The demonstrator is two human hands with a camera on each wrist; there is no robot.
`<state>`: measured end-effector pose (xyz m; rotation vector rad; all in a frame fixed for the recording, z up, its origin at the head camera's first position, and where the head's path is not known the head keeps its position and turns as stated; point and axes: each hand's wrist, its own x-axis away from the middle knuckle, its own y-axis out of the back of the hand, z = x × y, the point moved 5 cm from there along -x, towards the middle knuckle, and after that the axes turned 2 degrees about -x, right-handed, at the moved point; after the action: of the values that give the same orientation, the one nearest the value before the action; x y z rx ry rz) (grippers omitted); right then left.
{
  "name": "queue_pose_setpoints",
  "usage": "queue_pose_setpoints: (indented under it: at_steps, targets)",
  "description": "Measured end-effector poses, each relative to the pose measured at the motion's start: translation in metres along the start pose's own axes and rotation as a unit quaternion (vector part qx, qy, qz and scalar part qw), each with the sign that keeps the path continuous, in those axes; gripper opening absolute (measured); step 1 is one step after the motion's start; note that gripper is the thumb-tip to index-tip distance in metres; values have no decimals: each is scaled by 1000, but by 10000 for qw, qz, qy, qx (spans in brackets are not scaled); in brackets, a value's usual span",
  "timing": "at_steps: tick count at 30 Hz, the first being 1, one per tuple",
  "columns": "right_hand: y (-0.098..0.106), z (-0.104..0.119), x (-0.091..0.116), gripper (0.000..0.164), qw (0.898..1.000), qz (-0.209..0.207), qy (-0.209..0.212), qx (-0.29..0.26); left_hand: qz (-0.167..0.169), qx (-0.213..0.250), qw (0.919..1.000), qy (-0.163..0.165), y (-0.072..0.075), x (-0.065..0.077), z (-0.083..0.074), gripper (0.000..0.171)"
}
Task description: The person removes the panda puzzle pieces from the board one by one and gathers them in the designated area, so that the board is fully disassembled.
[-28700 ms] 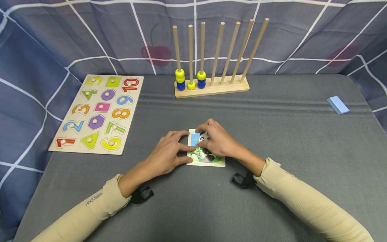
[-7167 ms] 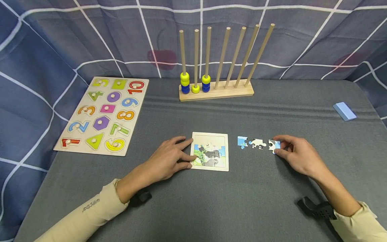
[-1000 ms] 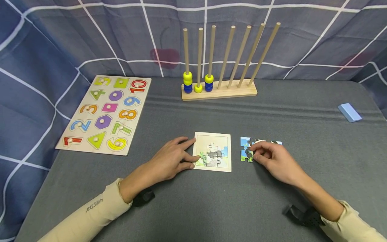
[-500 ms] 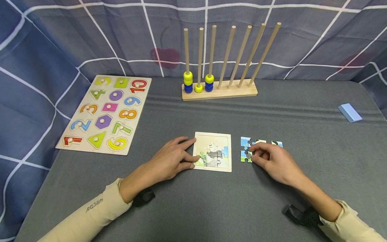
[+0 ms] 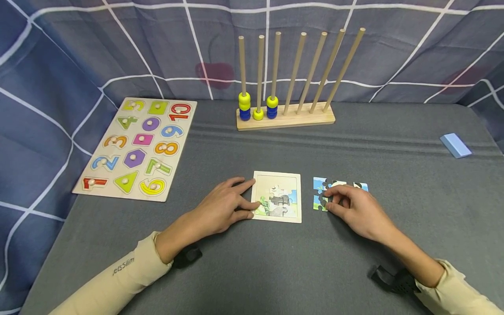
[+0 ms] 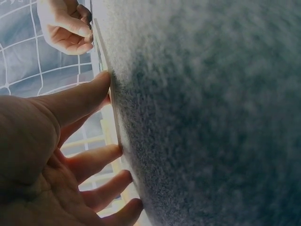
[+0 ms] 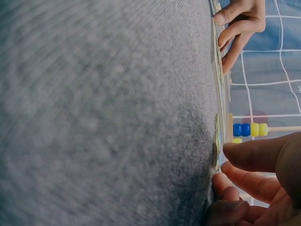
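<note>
In the head view a square wooden puzzle tray (image 5: 261,183) holds part of a panda jigsaw, with bare wood along its top and left-middle. My left hand (image 5: 216,203) rests at the tray's left edge, fingers spread and fairly straight; the left wrist view has its thumb (image 6: 94,94) against the near edge. To the tray's right lie loose jigsaw pieces, with a blue corner piece (image 5: 319,183) at the left. Below that one, my right hand (image 5: 356,212) pinches a blue-and-green jigsaw piece (image 5: 317,203) by its right side, thumb and forefinger covering part of it.
A number-and-shape peg puzzle board (image 5: 155,120) lies at the left. Behind the tray stands a wooden bead rack (image 5: 287,123) with tall posts and several yellow and blue beads. A light blue block (image 5: 456,145) sits far right. Checked cloth walls bound the table.
Since the oldest frame, when the tray was full, the top-row pieces and a left-middle piece moved right, outside it. In the last second, the right hand barely shifts the pinched piece; left hand stays.
</note>
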<state>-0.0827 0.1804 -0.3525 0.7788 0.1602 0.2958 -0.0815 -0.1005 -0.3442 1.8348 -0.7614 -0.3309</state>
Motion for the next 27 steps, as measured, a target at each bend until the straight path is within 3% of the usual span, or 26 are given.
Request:
queue_pose_setpoints:
  at_steps: [27]
  targets:
    - [0, 1, 2, 29, 9996, -21, 58, 292, 15, 53, 10000, 16, 0, 1, 0, 34]
